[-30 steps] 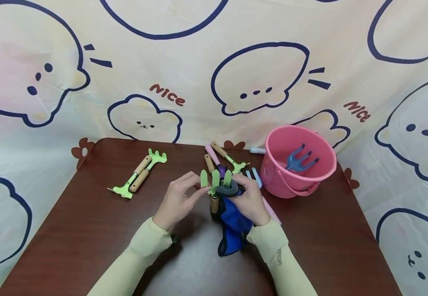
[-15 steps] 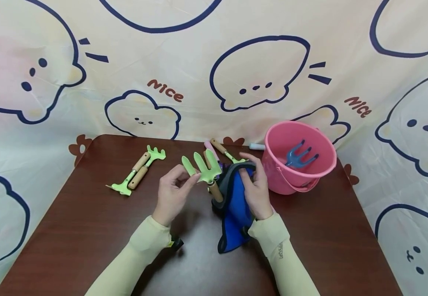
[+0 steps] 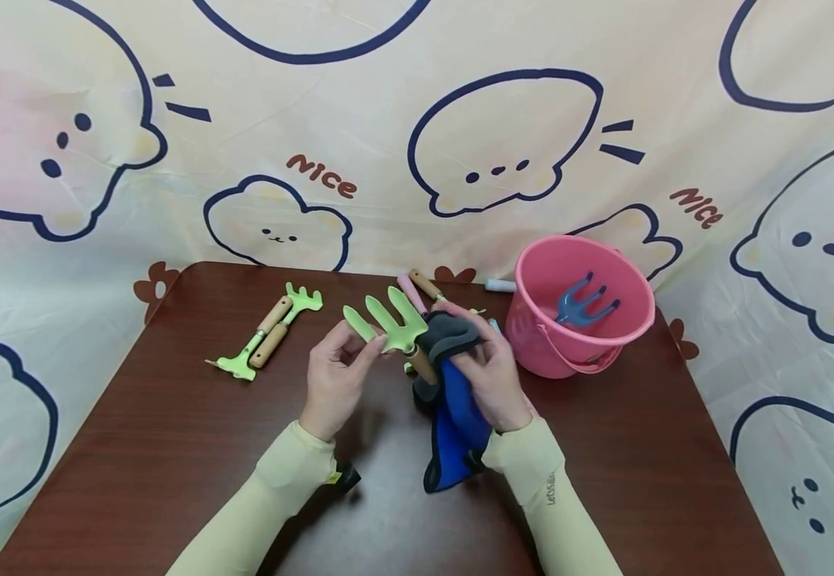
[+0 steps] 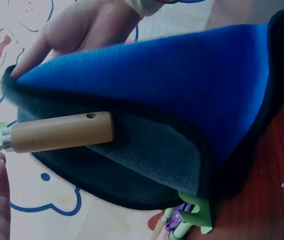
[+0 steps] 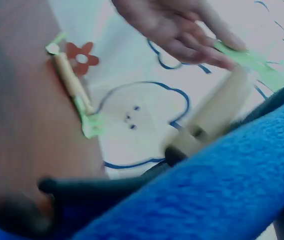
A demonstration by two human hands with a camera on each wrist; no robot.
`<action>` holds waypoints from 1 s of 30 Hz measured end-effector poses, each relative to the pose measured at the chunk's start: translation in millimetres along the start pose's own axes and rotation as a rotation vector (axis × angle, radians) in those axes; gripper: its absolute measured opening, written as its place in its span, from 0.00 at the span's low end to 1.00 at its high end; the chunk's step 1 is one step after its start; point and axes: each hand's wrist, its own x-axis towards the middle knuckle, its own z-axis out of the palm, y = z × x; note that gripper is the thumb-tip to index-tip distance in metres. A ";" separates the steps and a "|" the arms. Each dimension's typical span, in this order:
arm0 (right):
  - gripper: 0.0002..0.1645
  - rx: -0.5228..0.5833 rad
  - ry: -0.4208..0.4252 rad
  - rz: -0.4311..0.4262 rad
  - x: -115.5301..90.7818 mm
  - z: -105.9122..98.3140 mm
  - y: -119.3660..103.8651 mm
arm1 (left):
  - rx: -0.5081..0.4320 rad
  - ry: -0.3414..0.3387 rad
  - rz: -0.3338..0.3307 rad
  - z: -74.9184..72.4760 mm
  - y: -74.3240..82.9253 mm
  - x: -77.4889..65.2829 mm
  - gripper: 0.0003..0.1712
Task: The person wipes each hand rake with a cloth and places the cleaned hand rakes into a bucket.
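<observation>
My left hand (image 3: 334, 380) pinches a green hand fork (image 3: 398, 328) by the base of its tines, which point up and to the left. Its wooden handle (image 4: 61, 132) slants down against the grey side of a blue-and-grey cloth (image 3: 460, 428). In my right hand (image 3: 495, 372) the cloth's upper part is gripped, bunched beside the handle, while its lower end hangs down toward the table. The left wrist view shows the dark-edged cloth (image 4: 172, 85) spread behind the handle. In the right wrist view the handle (image 5: 214, 112) is blurred, its end close to the cloth.
A pink bucket (image 3: 543, 344) stands at the back right with a blue fork (image 3: 581, 308) inside. Two small green tools with wooden handles (image 3: 270, 332) lie at the left. Behind the cloth lie several more tools, partly hidden, including a pink handle (image 3: 410, 290).
The fork has swung left and tilted, showing its tines broadside. My right hand has lifted the cloth's edge, then folded its upper part over toward the fork's handle.
</observation>
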 end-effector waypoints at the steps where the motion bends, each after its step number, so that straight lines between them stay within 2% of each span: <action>1: 0.37 -0.036 -0.031 0.017 -0.7 2.7 2.6 | -0.004 -0.014 0.008 1.0 -0.5 -0.9 0.03; 4: 0.47 -0.208 -0.085 0.095 -3.7 8.8 9.4 | 0.009 -0.056 0.039 3.8 -0.6 -3.3 0.03; 6: 0.49 -0.327 -0.116 0.143 -5.2 10.5 12.2 | 0.030 -0.076 0.053 5.2 -0.6 -5.1 0.03; 9: 0.40 -0.460 -0.199 0.192 -6.9 11.1 13.3 | 0.074 -0.100 0.059 6.7 0.6 -8.4 0.04; 13: 0.23 -0.560 -0.306 0.179 -8.6 12.1 15.2 | 0.101 -0.126 0.048 8.5 0.2 -11.7 0.05; 17: 0.15 -0.590 -0.292 0.140 -10.2 14.8 17.2 | 0.091 -0.132 0.051 10.5 -0.1 -11.9 0.06; 22: 0.17 -0.561 -0.276 0.076 -10.0 18.2 17.0 | 0.089 -0.116 0.072 10.7 2.9 -10.5 0.06; 24: 0.16 -0.565 -0.284 0.053 -9.2 18.0 17.8 | 0.086 -0.106 0.062 10.2 4.8 -9.7 0.05; 30: 0.19 -0.551 -0.314 0.067 -7.5 12.8 23.2 | 0.074 -0.057 0.019 6.2 11.0 -7.2 0.03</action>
